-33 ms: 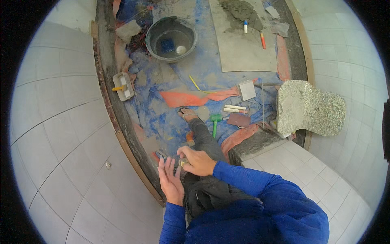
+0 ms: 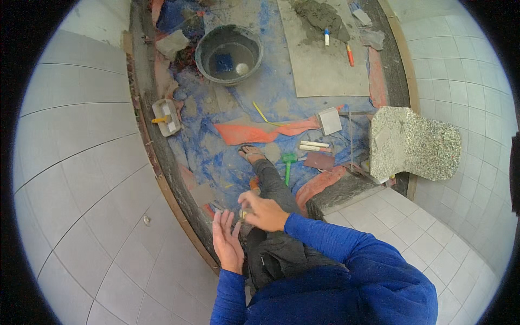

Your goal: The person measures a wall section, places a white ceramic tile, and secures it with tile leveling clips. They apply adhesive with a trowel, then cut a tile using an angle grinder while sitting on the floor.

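My left hand (image 2: 228, 244) is held palm up beside my body, its fingers stretched out and touching nothing that I can see. Just to its right, my right hand (image 2: 262, 212) is curled, with the fingertips bent toward the left hand. A small yellowish object (image 2: 244, 214) shows under the right fingers; it is mostly hidden and its kind cannot be made out. Beyond the hands, an orange-handled item (image 2: 254, 184) lies by my leg, partly covered. A green mallet (image 2: 288, 167) rests on the blue sheet (image 2: 206, 154) to the right of my foot.
A black tub (image 2: 201, 65) holds water, a blue piece and a pale round thing. Wet mortar (image 2: 319, 19) lies on a grey board (image 2: 325, 73) with two markers. A white tray (image 2: 172, 123) sits on the left ledge. At right are stacked tiles (image 2: 329, 121) and a speckled seat (image 2: 414, 143).
The view has shifted very slightly. My right fingers have moved a little over the left hand; the left hand keeps its place.
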Action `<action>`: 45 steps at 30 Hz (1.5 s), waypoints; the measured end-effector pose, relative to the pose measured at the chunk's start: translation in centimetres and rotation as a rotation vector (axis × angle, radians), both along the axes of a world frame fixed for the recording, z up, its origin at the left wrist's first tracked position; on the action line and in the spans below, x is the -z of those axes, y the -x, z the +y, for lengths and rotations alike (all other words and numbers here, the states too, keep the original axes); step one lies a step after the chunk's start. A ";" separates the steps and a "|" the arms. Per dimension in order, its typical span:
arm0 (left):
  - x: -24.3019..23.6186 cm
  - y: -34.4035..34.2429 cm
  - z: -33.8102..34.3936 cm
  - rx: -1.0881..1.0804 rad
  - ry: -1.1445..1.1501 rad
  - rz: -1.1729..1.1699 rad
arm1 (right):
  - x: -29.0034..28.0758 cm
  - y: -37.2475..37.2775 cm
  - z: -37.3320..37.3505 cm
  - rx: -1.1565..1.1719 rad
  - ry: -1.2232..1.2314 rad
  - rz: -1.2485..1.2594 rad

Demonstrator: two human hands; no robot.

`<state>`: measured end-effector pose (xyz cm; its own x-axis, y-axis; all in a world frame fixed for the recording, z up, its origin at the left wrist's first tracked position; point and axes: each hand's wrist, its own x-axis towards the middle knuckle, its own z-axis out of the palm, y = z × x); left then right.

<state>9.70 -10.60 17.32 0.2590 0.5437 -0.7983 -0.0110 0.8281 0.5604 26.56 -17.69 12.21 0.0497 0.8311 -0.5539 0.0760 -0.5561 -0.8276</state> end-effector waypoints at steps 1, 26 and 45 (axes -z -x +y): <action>-0.2 0.9 0.5 0.091 -0.017 0.028 | 0.0 -0.4 0.2 0.084 0.047 0.019; 40.2 -10.6 17.0 0.140 0.496 -0.259 | 32.0 -7.8 16.4 0.029 0.160 -0.425; 49.1 -3.7 34.6 0.671 -0.404 0.571 | 29.3 -43.1 -34.5 0.739 1.395 -1.370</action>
